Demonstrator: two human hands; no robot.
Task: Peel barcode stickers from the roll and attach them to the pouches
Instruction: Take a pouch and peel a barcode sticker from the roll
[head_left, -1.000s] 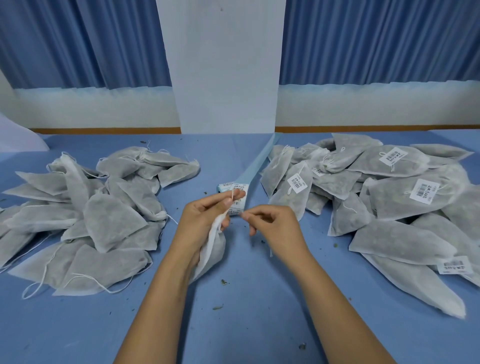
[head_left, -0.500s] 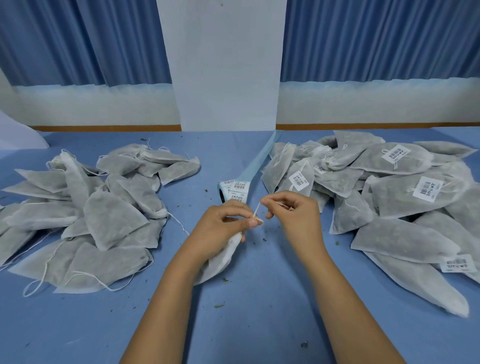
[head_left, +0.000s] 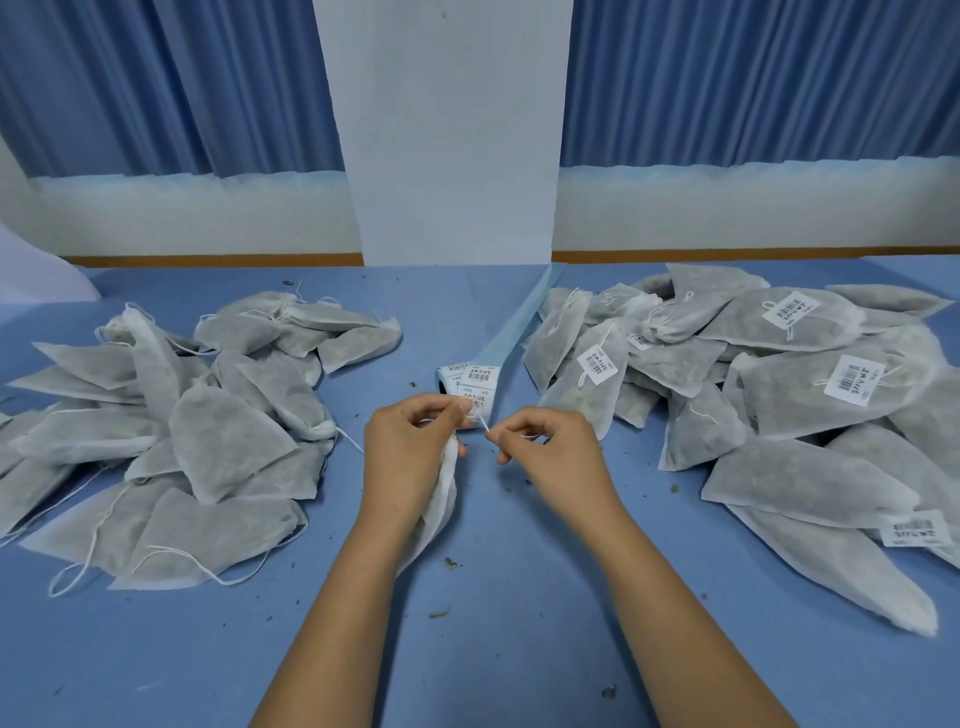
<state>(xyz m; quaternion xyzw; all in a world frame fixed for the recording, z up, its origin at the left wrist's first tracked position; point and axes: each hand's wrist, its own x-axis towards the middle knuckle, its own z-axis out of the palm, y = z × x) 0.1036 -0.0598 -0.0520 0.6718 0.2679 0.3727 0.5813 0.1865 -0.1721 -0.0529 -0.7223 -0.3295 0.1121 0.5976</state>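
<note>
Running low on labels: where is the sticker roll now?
In the head view, the sticker roll lies at centre, between the unlabelled pouches on the left and labelled pouches on the right, just beyond the left hand.

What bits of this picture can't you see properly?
All in the head view:
- Held pouch: mostly hidden behind the left hand and wrist.
- Sticker roll: near end covered by the left hand's fingers; barcode print too small to read.
- String: its end hidden inside the right hand.
- Left pile of pouches: cut off by the left edge.
</note>
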